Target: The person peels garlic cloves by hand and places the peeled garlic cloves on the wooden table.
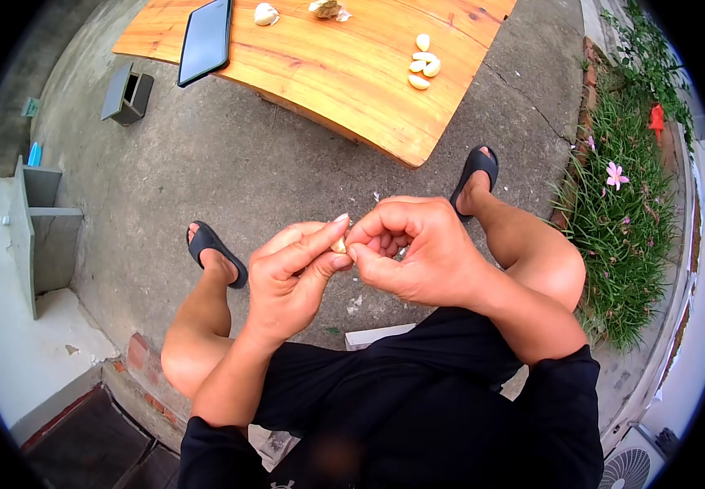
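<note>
Between the fingertips of my left hand sits a small pale garlic clove. My right hand meets it from the other side, thumb and forefinger pinched together at the clove's edge; whether a bit of skin is between them is too small to tell. On the wooden table ahead lies a group of several peeled garlic cloves. Farther left on the tabletop are a whitish garlic piece and a partly broken garlic bulb with loose skin beside it.
A dark tablet or phone overhangs the table's left edge. Small white scraps lie on the concrete ground between my feet. A grass bed with a pink flower runs along the right. A grey box stands at the left.
</note>
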{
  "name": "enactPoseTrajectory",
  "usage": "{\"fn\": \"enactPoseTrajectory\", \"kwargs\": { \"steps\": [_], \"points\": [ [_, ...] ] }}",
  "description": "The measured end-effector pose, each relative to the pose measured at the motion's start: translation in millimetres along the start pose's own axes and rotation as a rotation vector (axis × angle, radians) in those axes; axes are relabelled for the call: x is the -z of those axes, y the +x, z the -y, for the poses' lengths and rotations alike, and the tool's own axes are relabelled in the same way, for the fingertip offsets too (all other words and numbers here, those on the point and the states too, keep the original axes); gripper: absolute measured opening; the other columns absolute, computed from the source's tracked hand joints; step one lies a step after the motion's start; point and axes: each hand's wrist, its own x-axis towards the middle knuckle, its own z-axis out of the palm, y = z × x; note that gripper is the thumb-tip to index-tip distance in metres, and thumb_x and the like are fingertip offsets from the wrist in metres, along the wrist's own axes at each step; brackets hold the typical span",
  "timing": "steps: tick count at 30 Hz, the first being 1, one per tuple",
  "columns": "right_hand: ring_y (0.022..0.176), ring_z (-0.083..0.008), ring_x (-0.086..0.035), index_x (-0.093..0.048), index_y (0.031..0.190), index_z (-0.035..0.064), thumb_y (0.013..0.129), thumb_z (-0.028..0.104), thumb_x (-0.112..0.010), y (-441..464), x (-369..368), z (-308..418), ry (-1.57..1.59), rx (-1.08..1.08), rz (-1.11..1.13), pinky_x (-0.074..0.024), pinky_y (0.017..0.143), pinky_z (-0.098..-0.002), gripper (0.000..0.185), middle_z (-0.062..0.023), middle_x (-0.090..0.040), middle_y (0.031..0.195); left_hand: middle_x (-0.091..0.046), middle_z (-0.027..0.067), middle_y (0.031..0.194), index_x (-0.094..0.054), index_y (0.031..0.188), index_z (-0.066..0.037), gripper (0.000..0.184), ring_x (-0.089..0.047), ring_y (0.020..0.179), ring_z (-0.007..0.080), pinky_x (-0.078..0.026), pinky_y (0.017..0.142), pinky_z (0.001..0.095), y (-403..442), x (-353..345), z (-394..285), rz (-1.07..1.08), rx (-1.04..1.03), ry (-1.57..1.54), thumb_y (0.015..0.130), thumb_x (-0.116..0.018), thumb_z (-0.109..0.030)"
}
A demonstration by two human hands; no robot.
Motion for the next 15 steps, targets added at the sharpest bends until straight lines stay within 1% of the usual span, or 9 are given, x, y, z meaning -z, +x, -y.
{"fn": "enactPoseTrajectory", "kwargs": {
  "steps": [3,6,9,12,15],
  "points": [
    [0.063,-0.0078,-0.064,-0.071,0.083,0.0009,0.078,0.006,-0.077,-1,1,2,-0.051,0.026,0.004,-0.0518,0.056,-0.0237,0.009,-0.0063,-0.067,0.072,-0.071,0.0119,0.103,-0.072,0.122,-0.003,0.039,-0.070,0.089,0.0157,-0.058,0.077,0.0261,0,-1,0,0.005,-0.052,0.060,0.085,-0.075,0.008],
    [0.060,-0.0110,-0.063,-0.069,0.079,0.0019,0.077,0.006,-0.077,-1,-1,-1,-0.104,0.067,-0.015,-0.0511,0.055,-0.0262,0.009,-0.0059,-0.065,0.068,-0.072,0.0122,0.103,-0.073,0.121,-0.003,0.039,-0.071,0.089,0.0166,-0.059,0.076,0.0264,0,-2,-3,0.007,-0.051,0.100,0.084,-0.075,0.008],
    [0.057,-0.0144,-0.061,-0.065,0.075,0.0032,0.075,0.007,-0.076,-2,-6,-8,-0.096,0.073,-0.039,-0.0501,0.054,-0.0293,0.011,-0.0054,-0.063,0.064,-0.073,0.0126,0.105,-0.074,0.118,-0.003,0.036,-0.072,0.089,0.0169,-0.059,0.076,0.0265,1,-2,-5,0.004,-0.040,0.139,0.084,-0.075,0.009],
    [0.057,-0.0159,-0.060,-0.064,0.075,0.0037,0.075,0.007,-0.075,-2,-7,-8,-0.083,0.054,-0.042,-0.0493,0.054,-0.0310,0.011,-0.0046,-0.061,0.062,-0.074,0.0126,0.105,-0.072,0.117,-0.001,0.034,-0.073,0.090,0.0168,-0.059,0.077,0.0268,2,0,-3,0.010,-0.090,0.161,0.084,-0.074,0.009],
    [0.057,-0.0136,-0.060,-0.064,0.076,0.0035,0.076,0.008,-0.075,-2,-6,-10,-0.066,0.034,-0.035,-0.0492,0.054,-0.0302,0.011,-0.0043,-0.061,0.063,-0.074,0.0141,0.106,-0.068,0.120,0.001,0.033,-0.073,0.090,0.0177,-0.060,0.081,0.0280,-7,-6,1,-0.042,0.124,-0.124,0.087,-0.073,0.007]
  ]
}}
